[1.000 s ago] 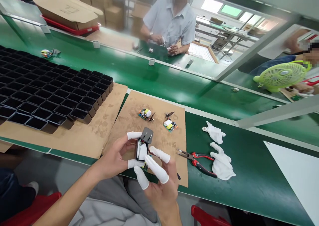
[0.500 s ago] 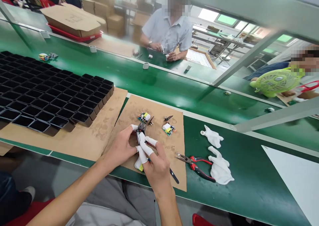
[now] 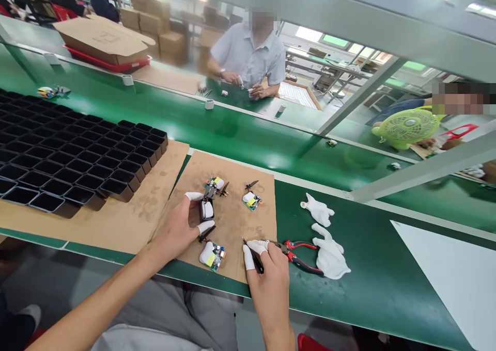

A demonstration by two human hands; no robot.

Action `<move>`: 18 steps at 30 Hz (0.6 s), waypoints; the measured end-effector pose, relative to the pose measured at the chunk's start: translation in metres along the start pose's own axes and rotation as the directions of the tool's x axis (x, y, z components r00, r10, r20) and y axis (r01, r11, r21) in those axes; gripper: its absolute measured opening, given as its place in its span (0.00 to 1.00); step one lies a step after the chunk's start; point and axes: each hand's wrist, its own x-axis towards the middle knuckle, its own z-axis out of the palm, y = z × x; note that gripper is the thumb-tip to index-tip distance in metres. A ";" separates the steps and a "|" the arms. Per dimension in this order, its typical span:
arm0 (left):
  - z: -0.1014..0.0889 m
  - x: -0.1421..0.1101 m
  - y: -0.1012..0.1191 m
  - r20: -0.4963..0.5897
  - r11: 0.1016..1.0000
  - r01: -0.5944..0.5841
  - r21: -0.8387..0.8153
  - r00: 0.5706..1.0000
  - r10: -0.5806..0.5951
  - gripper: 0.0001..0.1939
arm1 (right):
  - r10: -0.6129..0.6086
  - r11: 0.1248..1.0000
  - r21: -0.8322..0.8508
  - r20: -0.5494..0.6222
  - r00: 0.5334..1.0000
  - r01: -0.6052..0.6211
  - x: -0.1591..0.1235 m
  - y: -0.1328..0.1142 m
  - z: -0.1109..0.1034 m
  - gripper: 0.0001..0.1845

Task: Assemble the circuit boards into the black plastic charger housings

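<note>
My left hand (image 3: 176, 232), with white finger cots on its fingertips, grips a small black plastic housing (image 3: 202, 216) between thumb and fingers. A white block (image 3: 207, 209) sits inside the housing. A circuit board (image 3: 214, 182) with a black piece attached adjoins its far end. My right hand (image 3: 271, 268), also in finger cots, pinches dark tweezers (image 3: 252, 255) low over the cardboard, tips pointing away from me. Between the hands and nearer to me lies another circuit board (image 3: 212, 257) with yellow tape. Long-nose pliers (image 3: 304, 260) lie beside the right hand, their jaws partly hidden by it.
Several black open housings (image 3: 89, 160) stand in rows at left. A third circuit board (image 3: 252, 200) lies on the cardboard (image 3: 232, 222). White cloth scraps (image 3: 329, 255) lie at right. Across the green belt (image 3: 240, 134) sit a co-worker (image 3: 251, 51) and a green fan (image 3: 411, 126).
My right hand has left the housing, moved right and taken up the tweezers from the cardboard. My left hand still holds the housing, now with its white contents showing. The view has shifted slightly.
</note>
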 end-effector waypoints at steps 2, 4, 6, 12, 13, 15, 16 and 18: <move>0.000 0.001 -0.002 0.008 1.000 -0.007 -0.011 1.000 0.007 0.29 | 0.010 1.000 -0.009 -0.023 1.000 -0.010 0.002 -0.006 0.003 0.11; -0.001 0.005 -0.002 0.010 1.000 -0.018 -0.013 1.000 0.018 0.29 | 0.009 0.999 0.031 -0.048 0.999 -0.007 0.012 -0.014 0.003 0.09; -0.001 0.010 -0.002 0.022 0.999 -0.036 -0.016 0.999 0.037 0.29 | -0.017 0.989 0.148 -0.035 0.999 0.022 0.031 -0.024 0.001 0.10; -0.002 0.038 -0.002 0.224 0.986 -0.095 -0.134 0.967 0.123 0.31 | -0.279 0.851 0.514 0.268 0.922 0.108 0.125 -0.026 0.003 0.36; -0.002 0.042 -0.003 0.249 0.983 -0.095 -0.154 0.959 0.132 0.33 | -0.293 0.832 0.550 0.317 0.902 0.077 0.138 -0.021 0.006 0.37; -0.001 0.046 -0.005 0.270 0.980 -0.098 -0.175 0.952 0.143 0.35 | -0.305 0.816 0.576 0.357 0.883 0.049 0.156 -0.012 0.011 0.33; -0.001 0.046 -0.005 0.271 0.979 -0.101 -0.176 0.951 0.147 0.35 | -0.304 0.815 0.577 0.362 0.881 0.044 0.161 -0.008 0.014 0.29; 0.001 0.045 -0.005 0.262 0.981 -0.112 -0.160 0.953 0.152 0.33 | -0.283 0.824 0.565 0.343 0.896 0.044 0.160 -0.005 0.017 0.23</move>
